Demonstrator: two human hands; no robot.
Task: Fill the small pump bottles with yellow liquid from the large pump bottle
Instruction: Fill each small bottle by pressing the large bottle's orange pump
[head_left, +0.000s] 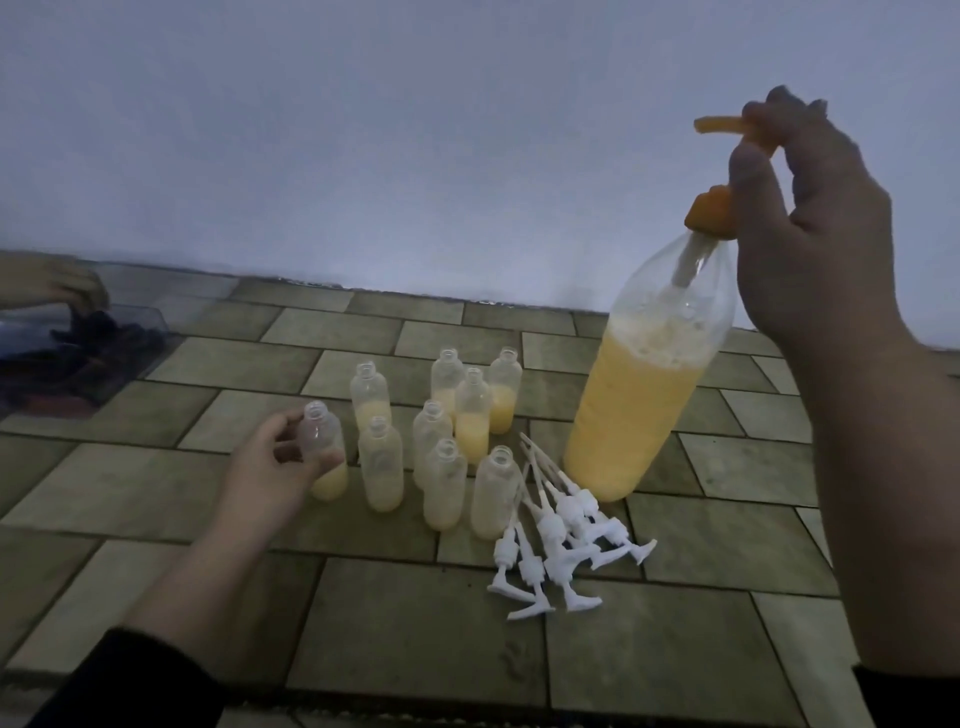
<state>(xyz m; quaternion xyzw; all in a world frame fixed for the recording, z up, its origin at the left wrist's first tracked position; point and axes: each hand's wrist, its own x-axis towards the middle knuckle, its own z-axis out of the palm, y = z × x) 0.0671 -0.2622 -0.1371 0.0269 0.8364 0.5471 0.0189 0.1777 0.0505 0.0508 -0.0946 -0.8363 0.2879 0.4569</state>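
Observation:
A large clear bottle (644, 395) with yellow liquid stands at the right on the tiled floor, topped by an orange pump (724, 127). My right hand (810, 223) holds the pump head from above, fingers curled round it. My left hand (270, 467) grips a small clear bottle (324, 441) with a little yellow liquid at its bottom, at the left of the group. Several other small open bottles (457, 431) stand upright in a cluster, each partly filled with yellow. Several white pump tops (561, 535) lie in a heap in front of the large bottle.
A white wall (415, 130) rises behind the tiled floor (675, 649). At the far left another person's hand (62, 288) reaches into a clear tray (130, 317) of dark items.

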